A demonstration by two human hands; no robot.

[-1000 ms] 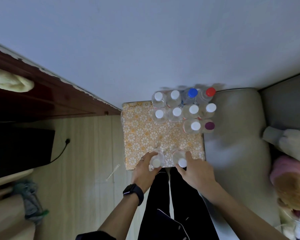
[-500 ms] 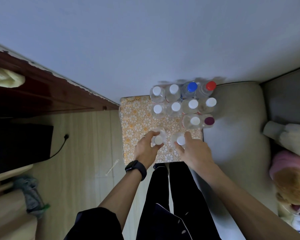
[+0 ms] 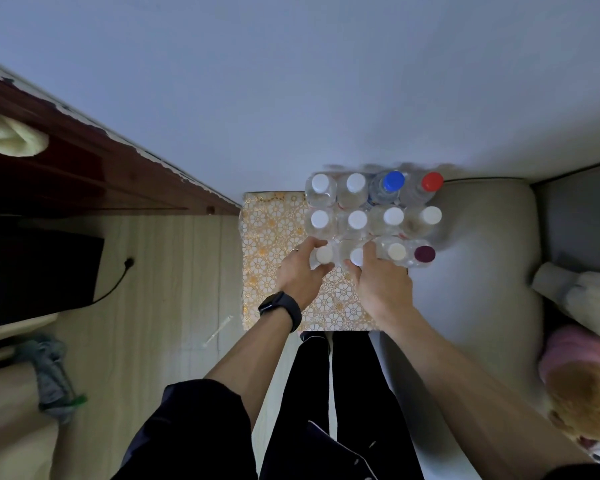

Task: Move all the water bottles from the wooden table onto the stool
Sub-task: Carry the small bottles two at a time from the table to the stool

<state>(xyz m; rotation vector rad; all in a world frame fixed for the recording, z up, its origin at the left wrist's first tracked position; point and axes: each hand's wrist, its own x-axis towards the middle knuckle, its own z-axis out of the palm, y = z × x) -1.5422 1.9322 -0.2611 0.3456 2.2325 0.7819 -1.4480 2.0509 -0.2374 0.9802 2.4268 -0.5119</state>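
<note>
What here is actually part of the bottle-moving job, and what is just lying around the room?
Job: stool; standing bottles; left hand gripping the left bottle; right hand gripping the right bottle.
Lying about: black cable; yellow cloth; plush toy; grey rag.

- The water bottles (image 3: 357, 220) stood packed, touching one another, over the far right of the stool (image 3: 267, 230).
- The left hand (image 3: 300, 271) gripped a white-capped bottle (image 3: 323, 254) and the right hand (image 3: 381, 282) a second white-capped bottle (image 3: 356, 256), side by side, closing the cluster's near side.
- The stool's left strip and near part lay bare.
- The wall (image 3: 291, 81) rose just behind the far row; a grey cushion (image 3: 482, 271) butted against the stool's right edge.
- The floor (image 3: 153, 306) left of the stool lay open.
</note>
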